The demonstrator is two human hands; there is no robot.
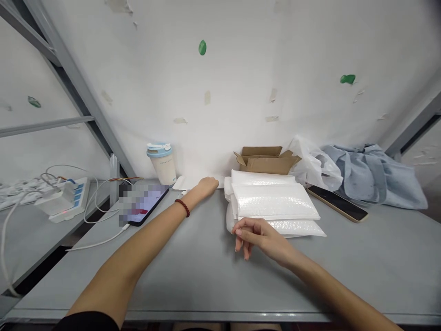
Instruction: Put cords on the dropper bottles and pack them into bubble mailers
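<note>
My left hand point(207, 185) reaches to the back of the grey table, close to the wall. Its fingers are curled closed, and what they may hold is hidden. White papery material point(184, 182) lies beside and behind that hand. Over the front left corner of a pile of white bubble mailers point(275, 202) hovers my right hand point(254, 233). Its fingers are loosely bent and apart, with nothing visible in them; I cannot tell whether it touches the mailers.
A lidded paper cup point(163, 165) and a charging phone point(149, 204) stand left, near a power strip point(77, 197) with cables. Behind the mailers are an opened cardboard box point(268, 163) and plastic bag point(312, 168). Another phone point(339, 203) and a blue cloth bag point(379, 179) lie right.
</note>
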